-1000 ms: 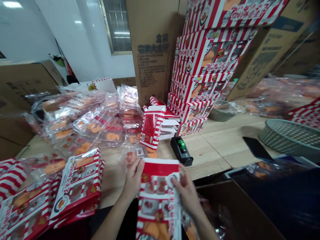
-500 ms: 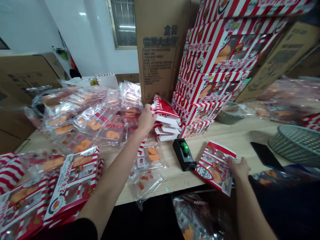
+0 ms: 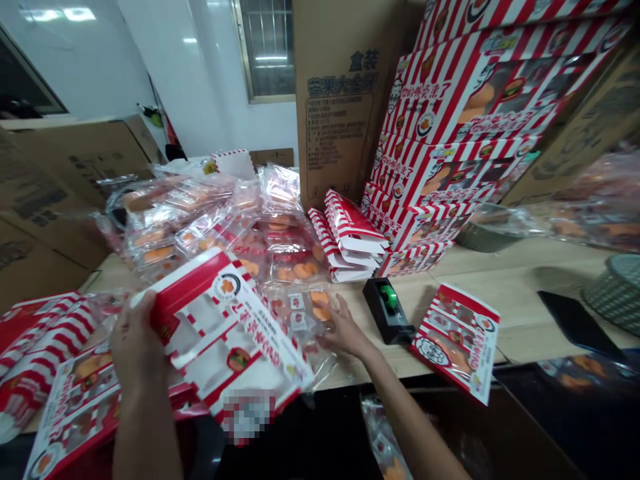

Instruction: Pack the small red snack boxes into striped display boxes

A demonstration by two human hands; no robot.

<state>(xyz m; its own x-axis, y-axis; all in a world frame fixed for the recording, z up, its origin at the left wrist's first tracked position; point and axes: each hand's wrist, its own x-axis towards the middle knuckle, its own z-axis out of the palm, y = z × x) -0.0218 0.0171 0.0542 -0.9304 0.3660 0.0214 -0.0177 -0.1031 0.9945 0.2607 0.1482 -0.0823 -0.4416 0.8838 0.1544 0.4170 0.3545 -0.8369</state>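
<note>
My left hand [image 3: 136,347] grips the left end of an empty red-and-white striped window box [image 3: 227,333] and holds it tilted above the table's front edge. My right hand [image 3: 344,330] rests with its fingers spread on a clear packet of orange and red sweets [image 3: 305,313] lying on the wooden table [image 3: 500,280]. A filled striped box [image 3: 457,340] lies at the table's edge to the right of a black tape dispenser [image 3: 387,308], apart from both hands.
A heap of clear sweet packets [image 3: 200,220] covers the left of the table. Flat folded boxes [image 3: 350,233] lean by a tall stack of filled boxes [image 3: 450,133]. Brown cartons [image 3: 340,100] stand behind. A black phone [image 3: 575,323] and grey basket [image 3: 617,290] lie right.
My left hand pulled an empty box from the flat stack toward me. My right hand let go of the filled box on the table's edge and moved left onto a sweet packet.
</note>
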